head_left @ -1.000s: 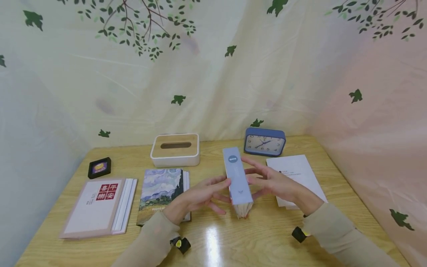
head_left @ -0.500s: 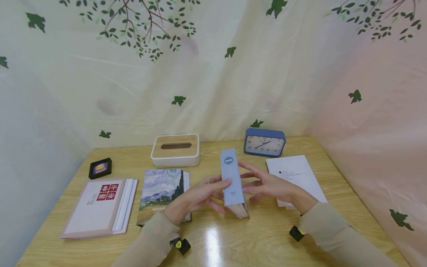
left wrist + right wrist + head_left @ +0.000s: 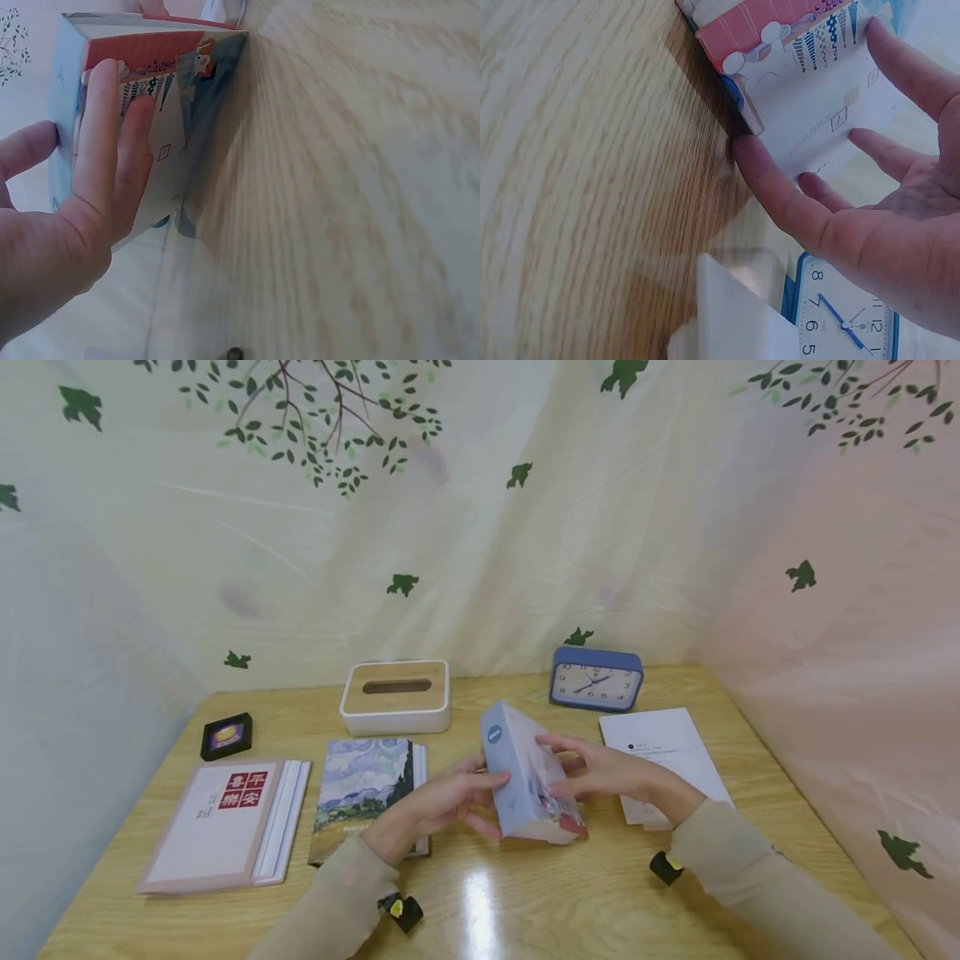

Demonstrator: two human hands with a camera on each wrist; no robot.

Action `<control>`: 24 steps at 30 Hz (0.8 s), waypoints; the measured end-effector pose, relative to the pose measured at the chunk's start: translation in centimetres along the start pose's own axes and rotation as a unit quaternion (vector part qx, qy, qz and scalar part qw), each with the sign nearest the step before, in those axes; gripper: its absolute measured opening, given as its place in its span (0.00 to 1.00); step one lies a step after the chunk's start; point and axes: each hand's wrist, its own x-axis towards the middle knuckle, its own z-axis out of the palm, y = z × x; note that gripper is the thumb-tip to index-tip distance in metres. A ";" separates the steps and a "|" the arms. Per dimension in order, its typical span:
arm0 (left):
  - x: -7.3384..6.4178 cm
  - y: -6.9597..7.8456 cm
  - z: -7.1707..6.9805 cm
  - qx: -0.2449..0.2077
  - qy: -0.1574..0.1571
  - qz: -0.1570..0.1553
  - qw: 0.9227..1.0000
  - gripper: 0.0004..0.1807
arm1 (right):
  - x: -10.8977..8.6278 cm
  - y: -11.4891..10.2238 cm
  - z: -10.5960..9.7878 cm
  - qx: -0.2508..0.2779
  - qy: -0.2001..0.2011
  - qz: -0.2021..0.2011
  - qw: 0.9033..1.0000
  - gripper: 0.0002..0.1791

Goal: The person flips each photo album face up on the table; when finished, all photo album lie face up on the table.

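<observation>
A thick book (image 3: 528,777) with a pale blue spine stands on its page edges in the middle of the table in the head view, tilted so the spine leans left. My left hand (image 3: 461,797) grips its left side, thumb on the spine and fingers along the cover. In the left wrist view those fingers (image 3: 97,142) lie against the red and white illustrated cover. My right hand (image 3: 600,768) touches the opposite cover with spread fingertips. The right wrist view shows its fingers (image 3: 780,195) reaching across that white cover, one tip low near the table.
Left of the hands lie a landscape-covered photo album (image 3: 363,785), a white album with red characters (image 3: 210,827) and a small black frame (image 3: 227,737). Behind are a tissue box (image 3: 395,697) and a blue clock (image 3: 596,679). A white booklet (image 3: 667,756) lies right.
The book's spine has swung left and tilted over, bringing its right cover into view. My right hand has shifted left with it; my left hand has barely moved.
</observation>
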 end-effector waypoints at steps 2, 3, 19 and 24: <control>0.0 -0.1 -0.1 0.002 0.005 -0.003 1.000 0.30 | 0.0 0.1 -0.1 -0.018 0.002 0.000 1.000 0.47; 0.0 -0.2 -0.2 0.002 0.008 -0.005 1.000 0.30 | 0.1 0.1 -0.2 -0.028 0.004 0.000 1.000 0.47; -0.2 -0.7 -1.4 0.030 0.070 -0.033 0.997 0.38 | 0.3 1.0 -0.6 -0.051 0.007 0.006 0.999 0.47; -0.3 -0.9 -1.7 0.045 0.082 -0.041 0.995 0.40 | 0.5 1.2 -0.6 -0.061 0.017 0.016 0.998 0.48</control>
